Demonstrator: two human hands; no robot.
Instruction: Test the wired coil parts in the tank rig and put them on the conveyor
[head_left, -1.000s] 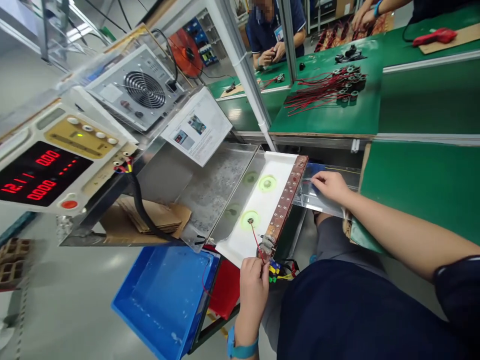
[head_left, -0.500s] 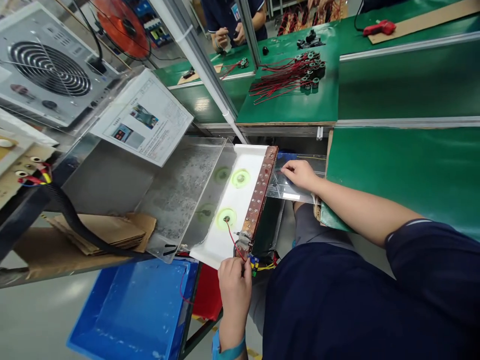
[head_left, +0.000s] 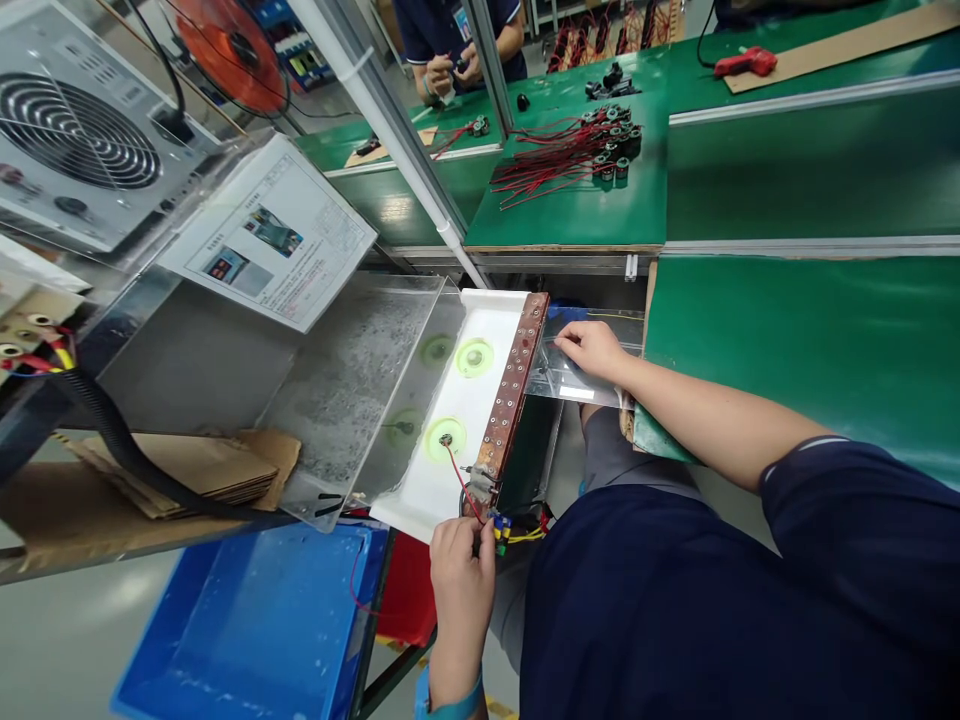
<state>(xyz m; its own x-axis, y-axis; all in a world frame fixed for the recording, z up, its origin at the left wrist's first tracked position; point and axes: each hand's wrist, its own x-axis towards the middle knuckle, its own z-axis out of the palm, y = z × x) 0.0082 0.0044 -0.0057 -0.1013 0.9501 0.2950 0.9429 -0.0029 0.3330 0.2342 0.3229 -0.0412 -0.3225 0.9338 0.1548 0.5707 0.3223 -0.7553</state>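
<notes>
My left hand (head_left: 461, 585) comes up from the bottom of the view, with a blue wristband on its wrist. Its fingers pinch a thin red wire (head_left: 463, 485) near small yellow and blue connectors (head_left: 501, 530). The wire runs up to a green ring (head_left: 445, 438) on a white tray (head_left: 465, 395). A long copper bar (head_left: 512, 395) with rows of holes lies along the tray's edge. My right hand (head_left: 592, 350) rests with its fingers apart on a clear plastic sheet (head_left: 546, 375) beyond the bar.
A clear acrylic box (head_left: 352, 400) adjoins the tray. A blue bin (head_left: 247, 630) and a red bin (head_left: 409, 590) sit below. Green benches (head_left: 795, 350) lie right and ahead, one holding red-wired coils (head_left: 570, 155). A co-worker (head_left: 457, 40) works farther off.
The whole scene has shifted left and upward in the view as my head turned. My hands keep their places on the wire and the plastic sheet.
</notes>
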